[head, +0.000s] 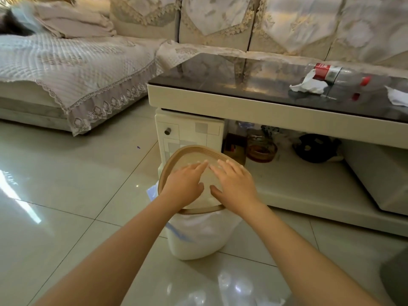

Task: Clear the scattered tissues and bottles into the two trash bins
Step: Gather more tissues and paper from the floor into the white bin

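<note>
White-bagged trash bin (196, 235) on the floor beside the table (220, 100), one in view; its tan-rimmed lid (176, 155) lies under the left hand (185, 184) and right hand (234, 184), both open, flat and empty. Likely risk: uneven pressing tips the light bin or pulls the bag loose. On the table further off lie one clear bottle (340, 74) with a red cap, touching one of two crumpled tissues (309, 83); a second bin is not visible.

bin (196, 235) on floor before table (242, 102), bottle (337, 75) and tissue (309, 85) on table
</note>
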A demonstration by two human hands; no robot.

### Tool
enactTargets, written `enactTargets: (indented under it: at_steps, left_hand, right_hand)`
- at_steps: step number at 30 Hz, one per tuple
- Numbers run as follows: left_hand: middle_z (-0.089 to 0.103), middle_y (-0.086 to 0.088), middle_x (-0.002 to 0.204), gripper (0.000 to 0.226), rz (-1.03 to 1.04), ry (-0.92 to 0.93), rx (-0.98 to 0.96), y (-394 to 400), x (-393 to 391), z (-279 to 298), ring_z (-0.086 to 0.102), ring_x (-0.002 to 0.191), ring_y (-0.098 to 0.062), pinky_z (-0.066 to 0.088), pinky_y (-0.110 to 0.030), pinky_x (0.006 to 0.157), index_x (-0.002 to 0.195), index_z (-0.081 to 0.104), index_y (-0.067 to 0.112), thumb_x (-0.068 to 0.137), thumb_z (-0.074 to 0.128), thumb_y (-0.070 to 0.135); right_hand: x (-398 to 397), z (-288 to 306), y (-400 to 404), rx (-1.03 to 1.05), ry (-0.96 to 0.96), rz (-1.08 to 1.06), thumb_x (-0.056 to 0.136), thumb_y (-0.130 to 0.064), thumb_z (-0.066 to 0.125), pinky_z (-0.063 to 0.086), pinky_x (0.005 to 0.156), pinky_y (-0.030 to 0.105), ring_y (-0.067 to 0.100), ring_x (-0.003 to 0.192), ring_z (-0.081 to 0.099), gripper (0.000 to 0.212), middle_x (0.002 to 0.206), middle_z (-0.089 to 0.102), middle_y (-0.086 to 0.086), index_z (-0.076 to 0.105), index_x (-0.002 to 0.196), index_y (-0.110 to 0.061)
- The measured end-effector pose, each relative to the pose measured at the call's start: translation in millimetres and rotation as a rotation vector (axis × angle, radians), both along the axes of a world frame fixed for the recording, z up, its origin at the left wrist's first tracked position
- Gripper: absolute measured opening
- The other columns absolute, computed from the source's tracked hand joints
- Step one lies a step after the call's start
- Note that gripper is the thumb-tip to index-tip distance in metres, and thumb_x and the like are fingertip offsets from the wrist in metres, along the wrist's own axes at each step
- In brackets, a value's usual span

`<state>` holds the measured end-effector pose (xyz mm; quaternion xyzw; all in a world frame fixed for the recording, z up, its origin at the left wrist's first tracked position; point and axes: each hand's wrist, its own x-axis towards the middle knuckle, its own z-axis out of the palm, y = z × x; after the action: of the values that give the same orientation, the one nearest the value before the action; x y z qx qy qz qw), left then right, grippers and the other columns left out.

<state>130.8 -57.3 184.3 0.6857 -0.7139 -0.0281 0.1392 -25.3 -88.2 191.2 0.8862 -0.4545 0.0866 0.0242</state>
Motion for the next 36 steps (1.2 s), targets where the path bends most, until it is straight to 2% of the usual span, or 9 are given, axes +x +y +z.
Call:
enactTargets:
  at_steps: [3,8,11,15,24,26,30,33,36]
  left_hand:
    - [0.035,0.006,0.151,0.061,-0.016,-0.018,-0.077,12,-6,-1,0.039,0.133,-0.018,0.039,-0.033,0.1,0.149,0.021,0.031,0.095,0.048,0.037]
    - [0.054,0.006,0.135,0.049,-0.108,0.005,-0.251,51,-31,-6,0.053,0.12,-0.016,0.043,-0.033,0.094,0.14,0.042,0.029,0.094,0.048,0.046]
    - [0.058,0.002,0.131,0.049,-0.215,0.017,-0.348,76,-49,-15,0.057,0.116,-0.018,0.046,-0.033,0.09,0.135,0.049,0.024,0.092,0.05,0.048]
    - [0.052,-0.003,0.139,0.057,-0.401,-0.164,-0.363,101,-77,-42,0.048,0.127,-0.021,0.038,-0.037,0.103,0.138,0.048,0.017,0.088,0.057,0.043]
    - [0.051,-0.005,0.141,0.079,-0.598,-0.243,-0.061,112,-140,-127,0.052,0.124,-0.027,0.045,-0.043,0.096,0.141,0.043,0.02,0.074,0.073,0.048]
    - [0.041,-0.003,0.148,0.086,-0.63,-0.257,0.053,110,-151,-143,0.045,0.131,-0.027,0.041,-0.044,0.1,0.147,0.032,0.024,0.075,0.07,0.053]
    - [0.007,0.001,0.16,0.095,-0.651,-0.324,0.312,104,-170,-169,0.015,0.145,-0.024,0.023,-0.045,0.11,0.151,-0.001,0.033,0.08,0.051,0.07]
    - [0.001,0.001,0.16,0.105,-0.69,-0.35,0.438,105,-189,-186,0.01,0.146,-0.026,0.027,-0.051,0.109,0.149,-0.005,0.036,0.071,0.049,0.08]
    - [0.001,-0.003,0.16,0.108,-0.749,-0.401,0.48,107,-207,-202,0.012,0.144,-0.029,0.035,-0.053,0.104,0.149,-0.003,0.038,0.068,0.052,0.081]
  right_hand:
    - [-10,0,9,-0.056,-0.016,0.029,0.094,-0.044,0.043,0.015,0.115,0.043,0.023,0.144,0.017,0.059,0.155,0.026,0.003,0.026,0.148,-0.027]
    - [-47,-4,43,-0.175,-0.112,0.045,0.092,-0.047,0.044,0.034,0.108,0.046,0.026,0.134,0.039,0.052,0.143,0.046,0.008,0.048,0.136,-0.019]
    - [-76,-19,69,-0.188,-0.1,0.056,0.094,-0.047,0.041,0.039,0.104,0.045,0.026,0.13,0.044,0.053,0.14,0.049,0.01,0.048,0.136,-0.016]
    - [-117,-49,100,-0.152,-0.04,0.036,0.093,-0.046,0.044,0.039,0.104,0.047,0.028,0.128,0.045,0.053,0.139,0.049,0.012,0.048,0.135,-0.014]
    - [-207,-121,150,0.04,0.187,-0.059,0.085,-0.047,0.048,0.041,0.099,0.049,0.033,0.123,0.05,0.056,0.14,0.049,0.014,0.053,0.132,-0.017]
    - [-224,-138,162,0.098,0.196,-0.089,0.082,-0.047,0.058,0.04,0.1,0.051,0.035,0.124,0.049,0.058,0.14,0.048,0.015,0.052,0.132,-0.018]
    - [-253,-160,190,0.151,0.179,-0.156,0.076,-0.045,0.06,0.043,0.095,0.051,0.036,0.118,0.052,0.053,0.132,0.054,0.017,0.052,0.122,-0.019]
    - [-272,-173,207,0.222,0.197,-0.216,0.07,-0.044,0.07,0.045,0.093,0.052,0.037,0.115,0.054,0.06,0.13,0.054,0.017,0.05,0.12,-0.019]
    - [-285,-184,220,0.258,0.196,-0.269,0.071,-0.042,0.064,0.045,0.092,0.05,0.036,0.116,0.053,0.055,0.131,0.053,0.015,0.056,0.12,-0.018]
